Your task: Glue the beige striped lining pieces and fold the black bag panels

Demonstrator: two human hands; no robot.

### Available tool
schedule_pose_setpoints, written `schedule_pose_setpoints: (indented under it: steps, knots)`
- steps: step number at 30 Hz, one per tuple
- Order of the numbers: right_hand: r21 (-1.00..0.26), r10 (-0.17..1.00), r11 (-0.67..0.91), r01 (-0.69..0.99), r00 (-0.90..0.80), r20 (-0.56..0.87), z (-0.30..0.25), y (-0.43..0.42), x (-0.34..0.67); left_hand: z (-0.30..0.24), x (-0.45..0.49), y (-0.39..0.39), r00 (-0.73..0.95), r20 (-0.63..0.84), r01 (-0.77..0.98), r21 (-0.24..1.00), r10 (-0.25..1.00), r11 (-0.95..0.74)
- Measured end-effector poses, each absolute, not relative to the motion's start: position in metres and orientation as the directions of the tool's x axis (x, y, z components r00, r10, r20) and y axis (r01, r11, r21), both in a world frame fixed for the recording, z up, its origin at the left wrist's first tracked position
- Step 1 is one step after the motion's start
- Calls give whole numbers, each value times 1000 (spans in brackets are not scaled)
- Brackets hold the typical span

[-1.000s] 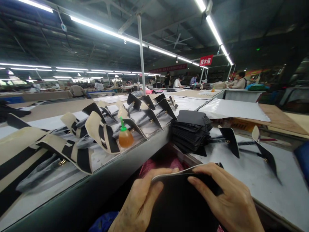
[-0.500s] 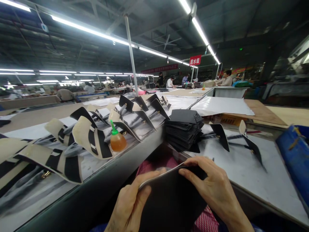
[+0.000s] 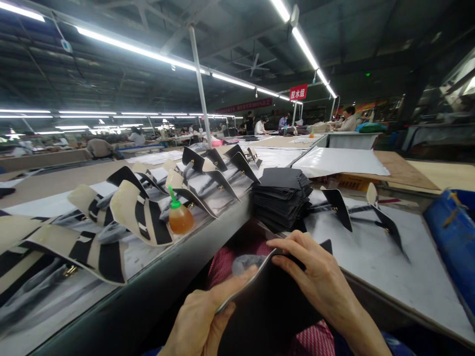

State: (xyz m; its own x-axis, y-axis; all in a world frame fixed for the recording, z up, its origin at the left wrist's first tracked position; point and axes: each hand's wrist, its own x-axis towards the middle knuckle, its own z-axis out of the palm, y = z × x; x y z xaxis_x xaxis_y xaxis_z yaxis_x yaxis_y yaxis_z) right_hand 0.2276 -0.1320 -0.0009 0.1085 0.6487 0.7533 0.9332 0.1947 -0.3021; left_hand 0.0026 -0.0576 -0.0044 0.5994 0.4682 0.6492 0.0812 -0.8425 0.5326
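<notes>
A black panel with a pale edge is held over my lap, its dark face toward me. My left hand pinches the left part of its upper edge, thumb on the dark face. My right hand grips the same edge farther right between thumb and fingers. Behind the edge shows a bit of grey translucent plastic wrap. Beyond my hands a stack of black sheets stands at the table corner. The panel's far side is mostly hidden.
Several curved black-and-cream panels with plastic-wrapped straps lie on the left table. A glue bottle with a green nozzle stands near its edge. Two similar black panels rest on the right table. A blue bin is far right; people work behind.
My right hand has shifted slightly left and up along the panel's edge. The edge now bends more, and more of the plastic wrap shows behind it.
</notes>
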Motion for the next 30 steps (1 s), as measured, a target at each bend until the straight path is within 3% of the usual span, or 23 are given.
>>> schedule_pose_setpoints:
  steps: [6, 11, 15, 17, 20, 26, 30]
  knots:
    - [-188, 668, 218, 958, -6, 744, 9, -122, 226, -8, -6, -36, 633, 716, -40, 410, 294, -911]
    - [-13, 639, 135, 991, -77, 765, 13, -108, 219, 6, -9, -23, 712, 469, 313, 454, 523, -834]
    - [93, 628, 108, 990, -141, 765, 14, -98, 204, 26, 26, -32, 704, 203, 661, 161, 680, -733]
    - [104, 631, 118, 988, -155, 760, 14, -95, 197, 36, 48, -39, 658, 69, 743, 97, 750, -662]
    - [105, 636, 111, 988, -152, 756, 11, -99, 193, 41, 68, -42, 613, 17, 779, 153, 790, -608]
    - [64, 525, 10, 998, -59, 849, -2, -143, 222, 31, 55, -26, 592, 92, 765, 249, 801, -594]
    - [-124, 465, 21, 992, 100, 880, -18, -161, 253, 32, 42, -20, 581, 140, 739, 322, 802, -592]
